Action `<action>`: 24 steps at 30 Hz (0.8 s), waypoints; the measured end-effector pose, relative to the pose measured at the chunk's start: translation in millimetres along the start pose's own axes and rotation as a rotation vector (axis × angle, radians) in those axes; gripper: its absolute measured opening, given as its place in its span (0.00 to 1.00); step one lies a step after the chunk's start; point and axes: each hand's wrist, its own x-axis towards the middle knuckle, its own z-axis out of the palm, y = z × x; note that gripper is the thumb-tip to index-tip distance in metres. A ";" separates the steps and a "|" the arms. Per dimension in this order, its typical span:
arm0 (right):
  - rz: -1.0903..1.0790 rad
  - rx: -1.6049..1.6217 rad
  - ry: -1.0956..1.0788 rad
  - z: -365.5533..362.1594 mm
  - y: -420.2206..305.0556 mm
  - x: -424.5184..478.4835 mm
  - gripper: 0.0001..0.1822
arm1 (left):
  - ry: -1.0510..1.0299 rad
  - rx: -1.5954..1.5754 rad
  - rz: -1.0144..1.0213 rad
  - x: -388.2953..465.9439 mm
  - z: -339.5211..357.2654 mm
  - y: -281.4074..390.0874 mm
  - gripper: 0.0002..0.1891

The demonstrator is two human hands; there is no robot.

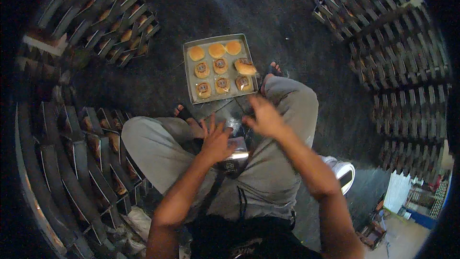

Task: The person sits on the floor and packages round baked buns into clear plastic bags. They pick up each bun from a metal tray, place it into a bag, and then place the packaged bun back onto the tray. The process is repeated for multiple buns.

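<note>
A square metal baking tray (pixel 184 57) lies on the floor in front of my crossed legs. Three bare round buns (pixel 216 50) form its far row. Nearer to me are several buns in clear printed wrappers (pixel 222 85); one wrapped bun (pixel 245 67) sits askew by the right rim. Fingers spread, my left hand (pixel 217 142) rests over shiny plastic bags (pixel 239 147) in my lap; its grip on them is not visible. Just short of the tray's near right corner is my right hand (pixel 266 117), blurred, thumb and fingers apart, with nothing visible in it.
Stacked dark trays (pixel 97 144) holding wrapped goods rise close on my left, with another stack (pixel 122 25) farther forward. Tall stacks of trays (pixel 402 54) line the right side. A white, rounded object (pixel 343 176) is beside my right thigh. My feet flank the tray's near side.
</note>
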 end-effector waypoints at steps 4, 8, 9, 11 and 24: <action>0.008 0.037 -0.099 59.5 -78.4 -93.4 0.20 | -0.315 -0.373 -0.232 1.7 63.3 -49.1 0.26; 0.033 0.014 0.009 106.7 -78.8 -117.9 0.14 | -0.636 -0.347 -0.354 12.9 60.6 -51.9 0.30; 0.130 -0.017 -0.149 107.2 -72.8 -111.7 0.13 | -0.670 -0.336 -0.350 14.2 59.7 -49.1 0.31; 0.303 -0.075 -0.465 101.2 -64.8 -95.1 0.12 | -0.719 -0.311 -0.360 16.1 46.4 -44.0 0.33; 0.039 0.144 0.083 32.3 -70.2 -106.9 0.03 | -0.170 -0.720 -0.167 -1.5 47.4 -51.6 0.38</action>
